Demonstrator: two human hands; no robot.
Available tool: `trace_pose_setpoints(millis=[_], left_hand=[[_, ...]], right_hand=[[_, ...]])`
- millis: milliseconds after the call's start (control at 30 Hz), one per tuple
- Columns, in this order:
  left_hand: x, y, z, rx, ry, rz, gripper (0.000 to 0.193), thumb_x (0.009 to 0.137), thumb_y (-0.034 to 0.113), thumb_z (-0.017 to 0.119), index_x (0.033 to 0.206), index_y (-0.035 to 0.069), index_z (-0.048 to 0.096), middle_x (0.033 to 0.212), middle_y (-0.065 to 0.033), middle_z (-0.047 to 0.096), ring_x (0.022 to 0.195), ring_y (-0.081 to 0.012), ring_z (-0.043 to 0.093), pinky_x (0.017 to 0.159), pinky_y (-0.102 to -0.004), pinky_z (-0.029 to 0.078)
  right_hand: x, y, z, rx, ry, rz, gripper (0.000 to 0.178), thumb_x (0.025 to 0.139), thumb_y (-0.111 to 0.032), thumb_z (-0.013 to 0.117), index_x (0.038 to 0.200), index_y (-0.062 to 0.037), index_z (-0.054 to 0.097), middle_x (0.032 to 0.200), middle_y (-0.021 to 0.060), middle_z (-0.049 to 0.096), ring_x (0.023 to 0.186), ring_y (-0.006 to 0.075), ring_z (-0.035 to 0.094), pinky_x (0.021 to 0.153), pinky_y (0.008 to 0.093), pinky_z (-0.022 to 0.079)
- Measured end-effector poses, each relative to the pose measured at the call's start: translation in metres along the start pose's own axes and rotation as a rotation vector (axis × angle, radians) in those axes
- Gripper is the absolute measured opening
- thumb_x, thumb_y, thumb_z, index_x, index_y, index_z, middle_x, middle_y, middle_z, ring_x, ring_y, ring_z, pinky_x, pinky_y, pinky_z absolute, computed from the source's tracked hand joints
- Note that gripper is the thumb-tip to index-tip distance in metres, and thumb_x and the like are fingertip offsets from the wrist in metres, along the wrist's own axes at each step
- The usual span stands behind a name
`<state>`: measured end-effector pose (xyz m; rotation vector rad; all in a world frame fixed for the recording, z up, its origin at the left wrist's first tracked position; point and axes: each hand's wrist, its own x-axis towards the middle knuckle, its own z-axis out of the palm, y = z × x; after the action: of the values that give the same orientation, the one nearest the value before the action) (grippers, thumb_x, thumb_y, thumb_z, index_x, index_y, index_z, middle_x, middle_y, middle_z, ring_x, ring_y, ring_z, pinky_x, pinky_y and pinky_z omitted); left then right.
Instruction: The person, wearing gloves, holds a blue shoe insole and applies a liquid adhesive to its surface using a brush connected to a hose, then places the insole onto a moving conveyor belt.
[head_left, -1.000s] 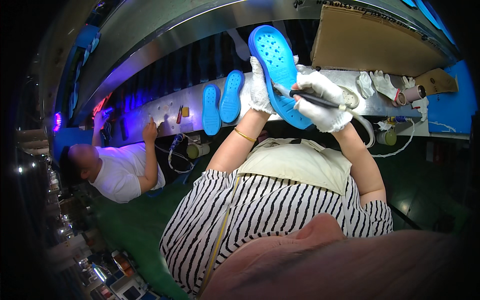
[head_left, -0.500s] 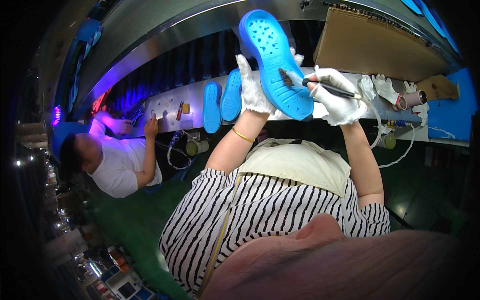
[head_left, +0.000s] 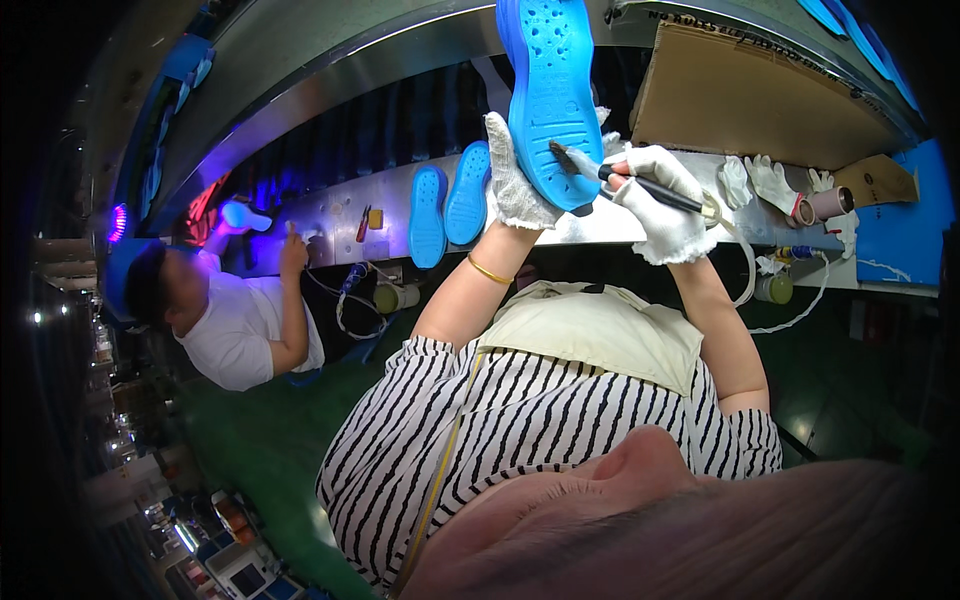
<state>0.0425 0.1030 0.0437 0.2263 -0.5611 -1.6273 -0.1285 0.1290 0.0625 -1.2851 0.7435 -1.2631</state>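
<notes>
Along the metal bench (head_left: 392,202), two more blue soles (head_left: 427,215) lie side by side, and above it the blue sole in hand (head_left: 550,100) has just swung straighter and farther out, gripped at its edges by the gloved left hand (head_left: 518,190). The right hand (head_left: 672,218), clasped round the brush (head_left: 652,190), now has the bristles nearer the close end, so the brushing seems to be covering a fresh patch there.

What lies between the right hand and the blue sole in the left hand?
The head view shows the front of a black-handled brush there, extending from the right hand over the ridged face of the blue sole.
</notes>
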Motion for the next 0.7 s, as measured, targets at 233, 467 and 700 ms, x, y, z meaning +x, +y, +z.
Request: trace_pose_setpoints(millis=[233, 467, 700], left_hand=[[0.000, 0.008, 0.007, -0.048, -0.056, 0.018, 0.103, 0.084, 0.079, 0.046, 0.154, 0.007, 0.024, 0.153, -0.0222, 0.034, 0.137, -0.0420, 0.040, 0.115, -0.0578, 0.030], [0.008, 0.016, 0.009, -0.084, -0.087, 0.015, 0.101, 0.085, 0.076, 0.048, 0.153, 0.006, 0.026, 0.150, -0.0243, 0.038, 0.135, -0.0435, 0.042, 0.115, -0.0584, 0.030], [0.014, 0.024, 0.007, -0.062, -0.121, -0.082, 0.102, 0.082, 0.079, 0.048, 0.155, 0.010, 0.026, 0.151, -0.0230, 0.037, 0.136, -0.0446, 0.040, 0.116, -0.0600, 0.029]], right_hand=[[-0.003, -0.003, 0.003, 0.048, -0.279, 0.117, 0.016, 0.082, 0.005, 0.069, 0.097, 0.0006, 0.063, 0.098, 0.0100, 0.067, 0.087, 0.0140, 0.067, 0.077, 0.0287, 0.056], [0.001, -0.001, -0.009, -0.298, -0.321, -0.283, 0.014, 0.079, 0.005, 0.068, 0.092, -0.0004, 0.066, 0.099, 0.0104, 0.067, 0.085, 0.0144, 0.066, 0.076, 0.0293, 0.056], [0.009, -0.003, -0.014, -0.168, -0.261, -0.138, 0.012, 0.080, 0.003, 0.067, 0.092, -0.0001, 0.066, 0.101, 0.0110, 0.067, 0.084, 0.0146, 0.066, 0.077, 0.0289, 0.056]])
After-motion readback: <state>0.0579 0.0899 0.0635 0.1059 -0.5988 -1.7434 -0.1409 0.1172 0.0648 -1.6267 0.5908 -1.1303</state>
